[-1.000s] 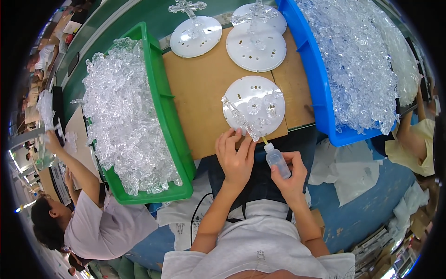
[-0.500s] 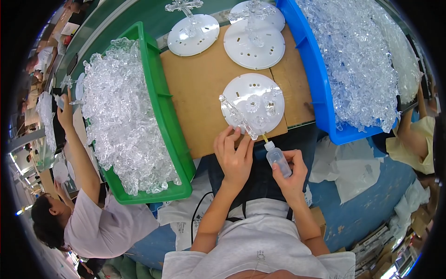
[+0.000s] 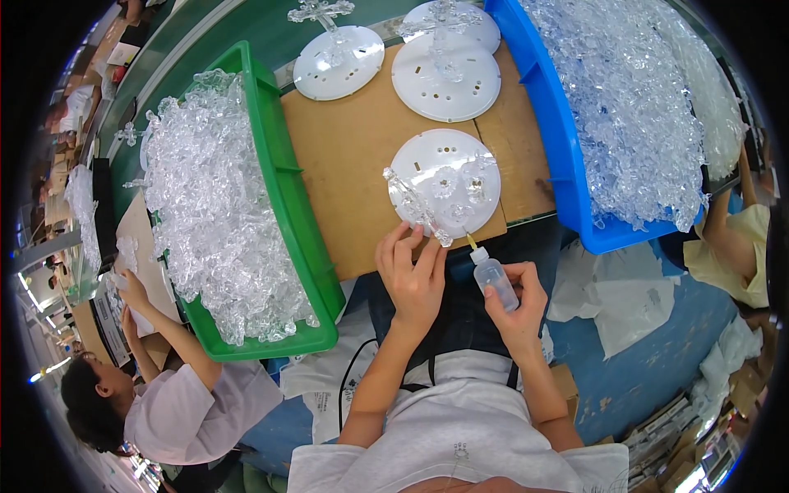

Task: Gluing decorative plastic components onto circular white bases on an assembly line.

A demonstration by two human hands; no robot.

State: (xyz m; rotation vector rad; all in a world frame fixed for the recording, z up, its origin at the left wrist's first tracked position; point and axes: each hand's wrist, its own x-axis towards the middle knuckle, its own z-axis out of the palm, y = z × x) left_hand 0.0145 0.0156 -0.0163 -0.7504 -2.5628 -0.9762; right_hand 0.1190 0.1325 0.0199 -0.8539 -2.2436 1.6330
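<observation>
A round white disc (image 3: 423, 156) lies on the brown board in front of me, with small clear flower-like pieces on it. Across its left side slants a long clear plastic piece (image 3: 415, 201). My left hand (image 3: 412, 271) closes its fingertips on that piece's lower end, at the disc's near rim. In my right hand (image 3: 519, 306) is a translucent squeeze bottle (image 3: 493, 278) with a thin yellowish tip. The tip points up at the near right rim of the disc; whether it touches I cannot tell.
A green bin (image 3: 283, 168) at left and a blue bin (image 3: 575, 172) at right are heaped with clear plastic parts. Farther back, white discs (image 3: 339, 74) carry upright clear crosses. At far left a co-worker (image 3: 181, 403) handles parts; another person's yellow sleeve (image 3: 727, 255) shows at right.
The bottle's tip has drawn slightly right, away from the clear piece's end, which has tilted a little. At left, the co-worker's raised arm has come down.
</observation>
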